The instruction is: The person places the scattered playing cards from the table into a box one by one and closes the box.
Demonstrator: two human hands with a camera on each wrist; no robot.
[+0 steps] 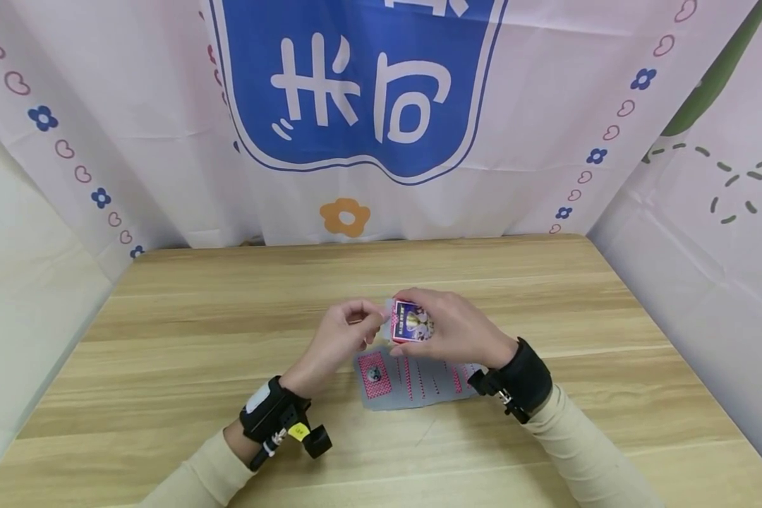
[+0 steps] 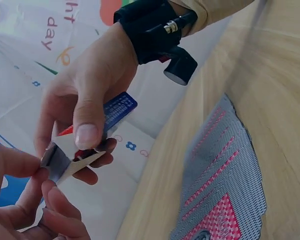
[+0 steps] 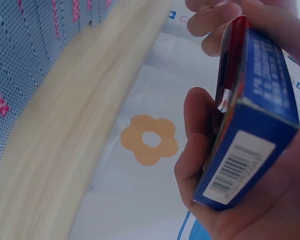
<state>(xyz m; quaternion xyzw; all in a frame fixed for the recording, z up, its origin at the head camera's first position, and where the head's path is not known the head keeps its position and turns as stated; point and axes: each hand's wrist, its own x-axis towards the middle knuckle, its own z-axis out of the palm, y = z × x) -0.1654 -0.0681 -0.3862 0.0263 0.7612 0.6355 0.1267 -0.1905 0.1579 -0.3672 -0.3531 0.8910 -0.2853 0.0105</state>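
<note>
A small blue and red card box (image 1: pixel 413 322) with a trophy picture is held above the table by my right hand (image 1: pixel 463 328), its fingers and thumb gripping the sides. In the right wrist view the barcode end of the box (image 3: pixel 238 167) faces the camera. At the opposite end stands a raised pale flap (image 2: pixel 58 161), seen in the left wrist view. My left hand (image 1: pixel 333 337) pinches this flap between thumb and finger. The inside of the box is mostly hidden by the right thumb.
Beneath the hands, a grey woven mat (image 1: pixel 413 384) with pink checks and stripes lies on the wooden table (image 1: pixel 216 317). A printed white cloth (image 1: pixel 165 141) hangs behind the table's far edge.
</note>
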